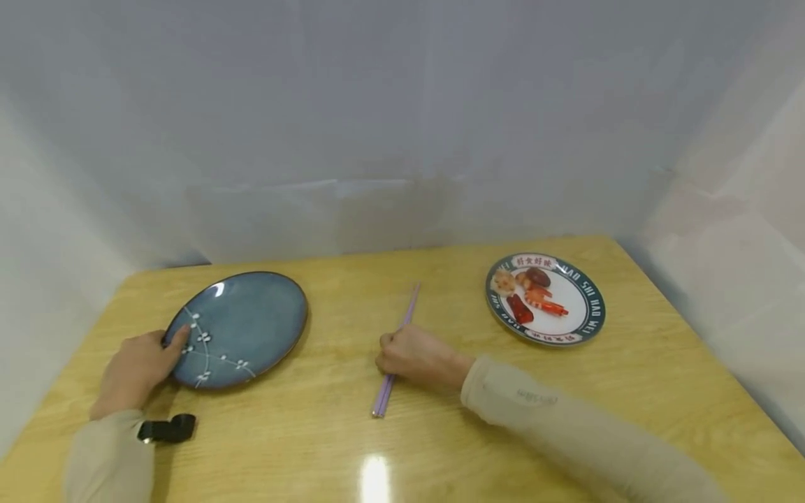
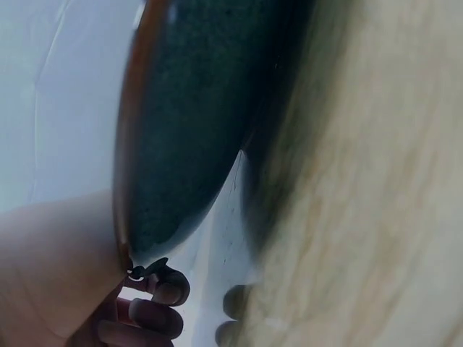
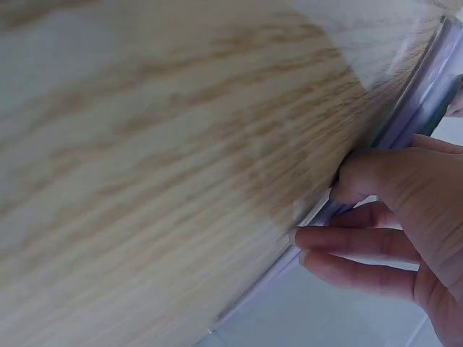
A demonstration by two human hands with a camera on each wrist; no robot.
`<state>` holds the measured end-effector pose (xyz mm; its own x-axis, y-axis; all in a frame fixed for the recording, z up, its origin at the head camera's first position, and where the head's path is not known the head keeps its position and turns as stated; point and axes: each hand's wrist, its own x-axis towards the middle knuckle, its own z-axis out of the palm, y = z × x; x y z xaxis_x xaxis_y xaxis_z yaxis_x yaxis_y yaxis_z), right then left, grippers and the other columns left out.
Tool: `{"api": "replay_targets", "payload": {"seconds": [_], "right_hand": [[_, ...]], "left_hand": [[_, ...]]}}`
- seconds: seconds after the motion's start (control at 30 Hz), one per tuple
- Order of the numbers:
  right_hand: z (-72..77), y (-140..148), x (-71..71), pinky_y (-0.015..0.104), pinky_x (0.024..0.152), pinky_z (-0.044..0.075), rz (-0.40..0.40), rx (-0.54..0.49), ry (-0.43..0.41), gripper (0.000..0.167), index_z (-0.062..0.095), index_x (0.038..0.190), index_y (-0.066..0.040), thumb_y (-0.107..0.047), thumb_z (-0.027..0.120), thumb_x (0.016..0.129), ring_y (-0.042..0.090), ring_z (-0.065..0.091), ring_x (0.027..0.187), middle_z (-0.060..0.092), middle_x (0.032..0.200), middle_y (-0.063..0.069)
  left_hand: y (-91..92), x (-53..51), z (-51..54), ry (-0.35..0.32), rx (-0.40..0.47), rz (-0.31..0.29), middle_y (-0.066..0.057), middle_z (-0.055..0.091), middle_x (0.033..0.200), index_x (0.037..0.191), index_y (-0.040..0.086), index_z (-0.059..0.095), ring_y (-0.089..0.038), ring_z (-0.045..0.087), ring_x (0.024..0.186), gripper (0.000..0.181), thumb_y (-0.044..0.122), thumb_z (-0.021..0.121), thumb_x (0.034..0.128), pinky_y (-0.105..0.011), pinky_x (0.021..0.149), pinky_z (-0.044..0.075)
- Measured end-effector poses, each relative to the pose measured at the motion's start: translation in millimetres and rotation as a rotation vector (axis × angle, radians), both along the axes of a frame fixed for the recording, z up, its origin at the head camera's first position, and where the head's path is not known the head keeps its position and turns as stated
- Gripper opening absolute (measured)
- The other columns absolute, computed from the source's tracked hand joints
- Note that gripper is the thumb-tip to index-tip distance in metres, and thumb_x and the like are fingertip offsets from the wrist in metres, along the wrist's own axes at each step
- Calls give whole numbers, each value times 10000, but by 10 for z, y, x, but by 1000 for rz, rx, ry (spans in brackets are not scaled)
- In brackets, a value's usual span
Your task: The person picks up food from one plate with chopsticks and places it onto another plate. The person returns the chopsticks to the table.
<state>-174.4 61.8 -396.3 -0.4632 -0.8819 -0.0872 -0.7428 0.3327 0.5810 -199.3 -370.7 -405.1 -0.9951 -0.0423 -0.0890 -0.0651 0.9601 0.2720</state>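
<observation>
My left hand point(image 1: 135, 367) grips the left rim of a blue plate point(image 1: 251, 321) with white blossom branches, thumb on top. In the left wrist view the plate's underside point(image 2: 195, 108) shows above the wooden surface, with curled fingers point(image 2: 148, 311) below its edge. At the middle, my right hand point(image 1: 418, 356) pinches a pair of purple chopsticks point(image 1: 383, 398) that point away from me. In the right wrist view, thumb and fingers point(image 3: 362, 253) close round the chopsticks point(image 3: 423, 87), low over the wood.
A round plate point(image 1: 594, 314) with a dark green patterned rim stands at the right, bearing a shrimp and other food pieces point(image 1: 520, 309). The wooden table point(image 1: 283, 447) ends at a pale sheet point(image 1: 402, 126) behind and at both sides. A black strap point(image 1: 168, 429) is at my left wrist.
</observation>
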Motion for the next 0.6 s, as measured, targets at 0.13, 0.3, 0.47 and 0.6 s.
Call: {"api": "replay_targets", "payload": {"seconds": [0.13,0.3,0.47,0.6], "right_hand": [[15,45,-14,196,604,498,47,44,69,80,700,971,-252,-278,638,928,31,574,695,617,868,-40],[17,76,-14,189,620,502,89,11,140,101,682,1006,-187,-179,619,928,57,569,752,584,917,-13],[58,58,17,168,608,484,52,-18,169,190,649,1045,-120,-254,527,991,108,567,842,597,951,18],[97,81,33,154,569,466,-14,-145,144,298,665,987,-102,-330,476,1022,96,576,746,601,912,32]], "left_hand": [[16,-9,7,-13,-6,9,-441,514,1088,1084,-178,528,-622,501,966,742,518,283,1008,-595,702,434],[8,-27,17,-25,-18,2,-452,480,1133,1141,-189,486,-626,475,999,768,535,271,1006,-615,743,424],[-12,-34,11,-81,-44,-23,-490,381,1150,1268,-229,359,-640,422,1024,877,588,193,994,-659,791,392],[7,-32,1,-104,-48,-34,-501,329,1116,1282,-252,314,-673,364,1003,922,604,140,987,-690,809,351]]}}
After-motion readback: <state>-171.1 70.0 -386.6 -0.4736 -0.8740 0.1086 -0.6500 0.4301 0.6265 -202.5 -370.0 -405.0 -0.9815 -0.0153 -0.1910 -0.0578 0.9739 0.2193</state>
